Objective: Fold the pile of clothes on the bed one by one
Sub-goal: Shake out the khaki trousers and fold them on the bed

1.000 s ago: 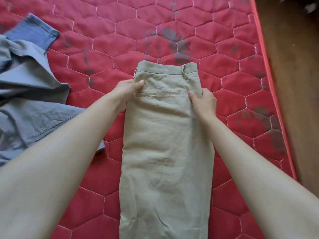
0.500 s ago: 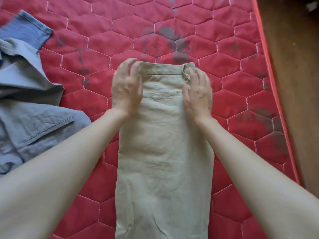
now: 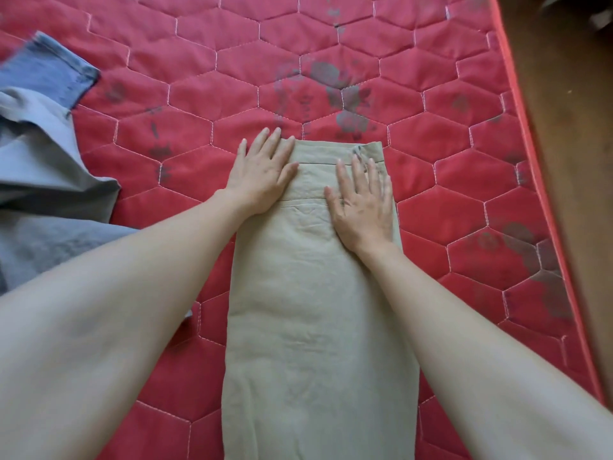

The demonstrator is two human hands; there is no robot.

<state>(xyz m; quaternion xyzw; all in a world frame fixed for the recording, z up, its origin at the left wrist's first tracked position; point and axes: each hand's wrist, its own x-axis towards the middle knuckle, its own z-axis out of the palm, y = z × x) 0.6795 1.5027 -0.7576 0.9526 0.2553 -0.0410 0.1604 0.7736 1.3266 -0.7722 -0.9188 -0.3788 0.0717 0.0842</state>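
Garment in hand: we have one pair of beige cotton trousers [image 3: 318, 293] lying flat on the red quilted bed cover with hexagon stitching [image 3: 447, 210], waistband at the far end, the legs running toward us and out of the bottom of the view.
Fold state: the trousers look already doubled lengthwise, leg on leg, into one long narrow strip; we judge the crosswise folds are not yet made.
Left hand [image 3: 262, 177]: our grip here is spread, fingers straight, the palm pressing on the left edge of the waistband, with the fingertips reaching past the cloth onto the bed cover.
Right hand [image 3: 361, 200]: spread as well, flat on the right side of the trousers, just below the waistband and beside the belt loop; it pinches nothing.
Step we judge: smoothing the top of the strip before it is folded down.
Waiting pile: at the left edge lie a crumpled grey-blue cloth garment [image 3: 43, 194] and, under its far side, a blue denim piece with a stitched hem [image 3: 53, 74]; both run out of view.
Count: one beige pair under our hands, two unfolded pieces visible in the pile, no finished folded stack in view.
Progress: we judge the task well short of done, with this pair partway and at least two pieces left.
Right of the bed: a brown wooden floor [image 3: 564, 161].
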